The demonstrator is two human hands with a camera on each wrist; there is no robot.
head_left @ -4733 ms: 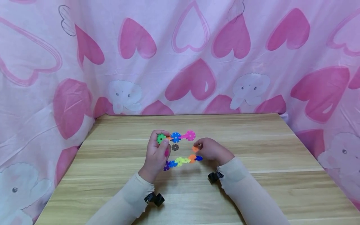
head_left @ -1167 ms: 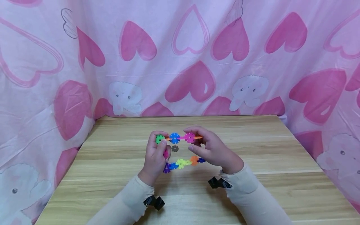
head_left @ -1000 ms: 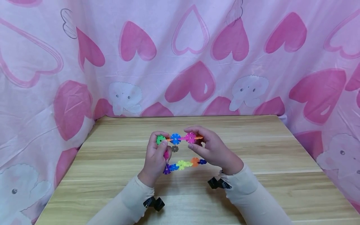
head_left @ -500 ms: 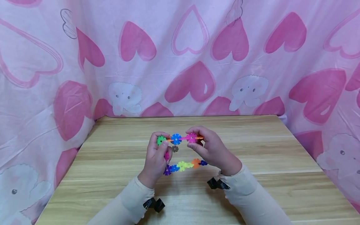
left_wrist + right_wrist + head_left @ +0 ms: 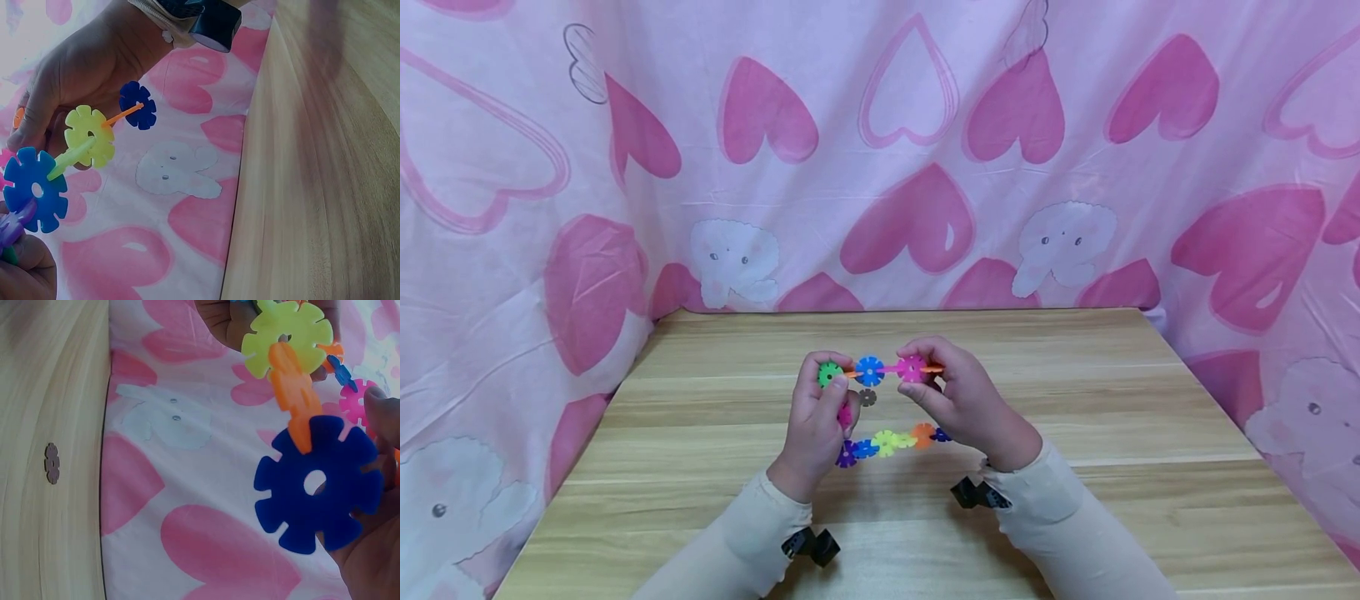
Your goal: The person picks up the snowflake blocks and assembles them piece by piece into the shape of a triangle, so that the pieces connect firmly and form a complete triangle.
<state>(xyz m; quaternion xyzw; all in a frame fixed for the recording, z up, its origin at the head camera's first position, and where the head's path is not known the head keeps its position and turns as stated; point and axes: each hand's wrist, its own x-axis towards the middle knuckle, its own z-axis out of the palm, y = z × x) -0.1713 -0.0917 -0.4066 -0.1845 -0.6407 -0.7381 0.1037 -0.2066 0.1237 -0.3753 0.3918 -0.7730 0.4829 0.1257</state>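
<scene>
A bent chain of interlocking plastic snowflake discs is held above the table by both hands. My left hand [image 5: 816, 417] grips its left side, thumb against the green disc [image 5: 829, 373]. My right hand [image 5: 973, 400] pinches the pink disc [image 5: 912, 368] at the end of the upper row, where an orange disc [image 5: 933, 369] is slotted in, partly hidden by the fingers. Between the hands sits a blue disc [image 5: 869, 372]. The lower row hangs nearer the body, with a yellow disc [image 5: 885, 443] and a dark blue end disc [image 5: 317, 485] facing the right wrist camera.
One loose brown disc [image 5: 52, 464] lies on the wooden table [image 5: 1112, 400] beyond the chain. Pink heart-patterned cloth [image 5: 880, 192] rises at the table's back and both sides. A small black camera is strapped to each wrist.
The right hand has carried the orange disc up from beside the lower row, and it now sits in the pink end disc. Over the last second both hands have hardly moved.
</scene>
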